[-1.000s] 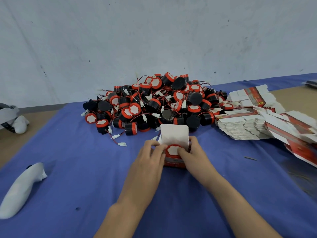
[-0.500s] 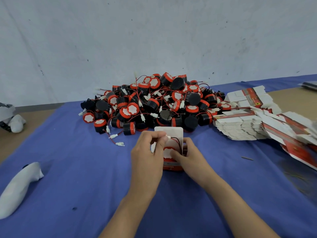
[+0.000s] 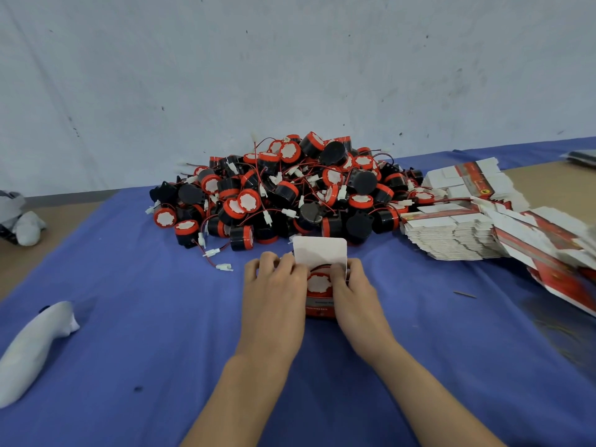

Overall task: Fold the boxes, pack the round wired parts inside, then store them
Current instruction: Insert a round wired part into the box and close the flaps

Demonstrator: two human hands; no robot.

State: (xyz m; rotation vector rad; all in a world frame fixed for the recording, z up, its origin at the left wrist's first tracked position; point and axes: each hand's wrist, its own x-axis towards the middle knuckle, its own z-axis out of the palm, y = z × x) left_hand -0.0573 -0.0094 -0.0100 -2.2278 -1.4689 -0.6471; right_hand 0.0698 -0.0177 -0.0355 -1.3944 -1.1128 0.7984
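Hands, L (image 3: 274, 285) & R (image 3: 353, 287), both gripping box (image 3: 319, 309) w/ round part (image 3: 318, 283) inside.

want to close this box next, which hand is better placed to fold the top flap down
Probably left: the left hand already touches the white flap's edge, while the right hand steadies the box.

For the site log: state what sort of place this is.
Likely a small workshop's hand-packing bench: a heap of wired parts, stacks of flat boxes, and a cloth-covered table against a bare wall.
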